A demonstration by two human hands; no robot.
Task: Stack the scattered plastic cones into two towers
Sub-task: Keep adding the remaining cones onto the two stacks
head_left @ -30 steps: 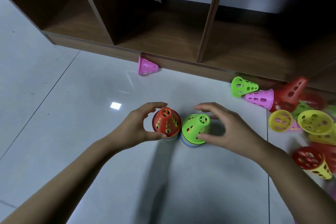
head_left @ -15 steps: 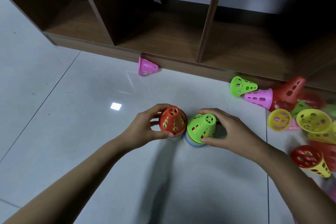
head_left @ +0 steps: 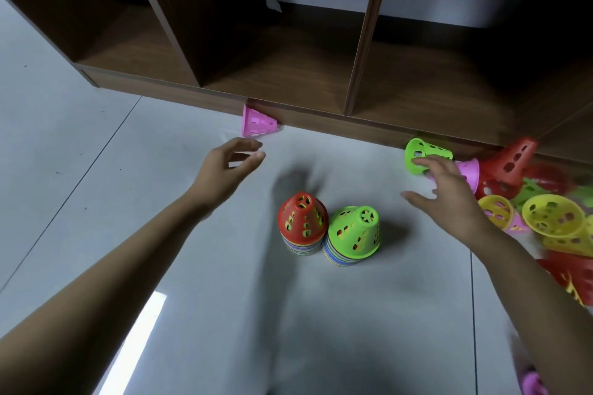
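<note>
Plastic cone pile [head_left: 552,215] blurred, cropped at right; left hand [head_left: 224,174], right hand [head_left: 450,193]: fingers released.

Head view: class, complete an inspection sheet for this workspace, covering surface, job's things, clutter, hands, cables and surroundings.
Surface: grey tiled floor, glossy, with reflections.
Job's things: red-topped tower and green-topped tower upright, side by side; pink cone on its side against the shelf; green cone on its side; loose pile at right.
Clutter: nothing seen.
Hands: left hand empty, near the pink cone; right hand spread, at the green cone, contact unclear.
Cables: nothing seen.
Surroundings: wooden shelf, its compartments dark.
</note>
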